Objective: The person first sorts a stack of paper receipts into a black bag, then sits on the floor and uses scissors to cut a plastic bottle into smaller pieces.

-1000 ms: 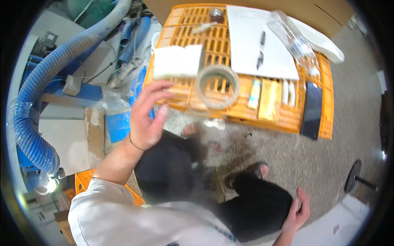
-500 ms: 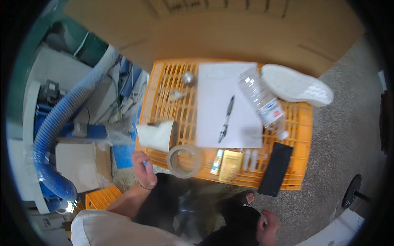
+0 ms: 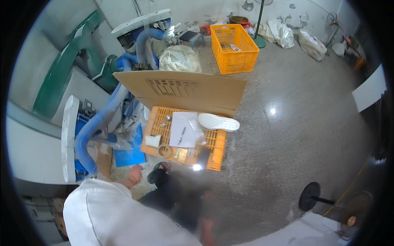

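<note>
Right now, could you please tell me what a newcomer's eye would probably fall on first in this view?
Probably the slatted orange crate near the middle, with a white shoe sole at its far right corner and a brown cardboard sheet standing behind it. Next might come the ribbed blue hose curving down on the left, and the open orange bin at the top.

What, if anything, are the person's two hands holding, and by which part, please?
The left hand appears to hold nothing; the right hand is too blurred to tell.
</note>
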Motion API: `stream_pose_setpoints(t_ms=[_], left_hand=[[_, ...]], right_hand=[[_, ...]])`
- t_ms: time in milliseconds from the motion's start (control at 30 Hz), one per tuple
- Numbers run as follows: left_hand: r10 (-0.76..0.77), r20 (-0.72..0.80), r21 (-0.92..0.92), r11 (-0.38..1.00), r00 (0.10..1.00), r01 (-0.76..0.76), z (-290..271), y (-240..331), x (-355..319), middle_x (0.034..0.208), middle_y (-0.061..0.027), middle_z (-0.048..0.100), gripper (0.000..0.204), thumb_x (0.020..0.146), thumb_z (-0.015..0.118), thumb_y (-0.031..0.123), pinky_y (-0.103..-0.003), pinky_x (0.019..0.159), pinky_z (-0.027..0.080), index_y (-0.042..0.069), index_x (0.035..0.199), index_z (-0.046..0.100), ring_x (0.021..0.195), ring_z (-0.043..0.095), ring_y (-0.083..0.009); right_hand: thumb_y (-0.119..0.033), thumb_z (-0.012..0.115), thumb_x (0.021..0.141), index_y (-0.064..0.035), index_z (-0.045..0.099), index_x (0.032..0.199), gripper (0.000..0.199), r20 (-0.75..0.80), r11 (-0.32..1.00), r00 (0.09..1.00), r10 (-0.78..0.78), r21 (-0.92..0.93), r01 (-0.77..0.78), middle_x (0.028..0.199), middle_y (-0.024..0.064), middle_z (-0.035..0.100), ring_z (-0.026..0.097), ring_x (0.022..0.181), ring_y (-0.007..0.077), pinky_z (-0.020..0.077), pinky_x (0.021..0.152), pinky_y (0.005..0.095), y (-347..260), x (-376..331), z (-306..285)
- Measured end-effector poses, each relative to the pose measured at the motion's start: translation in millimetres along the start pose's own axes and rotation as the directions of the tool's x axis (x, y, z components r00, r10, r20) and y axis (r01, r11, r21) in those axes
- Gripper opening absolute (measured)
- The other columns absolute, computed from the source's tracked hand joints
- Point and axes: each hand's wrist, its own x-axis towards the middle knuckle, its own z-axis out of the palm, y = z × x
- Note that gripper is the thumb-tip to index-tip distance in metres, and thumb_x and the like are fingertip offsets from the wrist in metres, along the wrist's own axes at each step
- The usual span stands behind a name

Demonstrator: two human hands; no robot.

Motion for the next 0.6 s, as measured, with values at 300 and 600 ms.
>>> stream_pose_setpoints(t_ms=[300, 600], left_hand=[[0.123, 0.552, -0.032, 0.991, 0.825, -0.126, 22.9, 132.7, 42.2, 0.12, -0.018, 0.069, 0.038, 0.079, 0.062, 0.013, -0.047, 0.097, 0.051, 0.01, 0.116, 0.069, 0.113, 0.064, -0.0377], [0.322, 0.586, -0.277, 0.942, 0.744, -0.189, 68.5, 357.1, 105.8, 0.119, -0.0221, 0.068, 0.042, 0.076, 0.065, 0.017, -0.048, 0.095, 0.052, 0.004, 0.115, 0.07, 0.111, 0.065, -0.0402]], right_hand=[[-0.047, 0.061, 0.094, -0.0095, 0.073, 0.115, 0.044, -0.212, 0.551, 0.837, 0.505, 0.825, -0.124, 0.107, 0.0162, 0.073, 0.069, 0.098, 0.0343, 0.0523, 0.091, 0.049, 169.7, -99.6, -128.6], [-0.04, 0.061, 0.095, -0.0066, 0.073, 0.111, 0.039, 0.001, 0.493, 0.853, 0.522, 0.816, -0.302, 0.104, 0.0143, 0.073, 0.069, 0.095, 0.0322, 0.0533, 0.087, 0.0471, 322.5, 8.4, -368.0]])
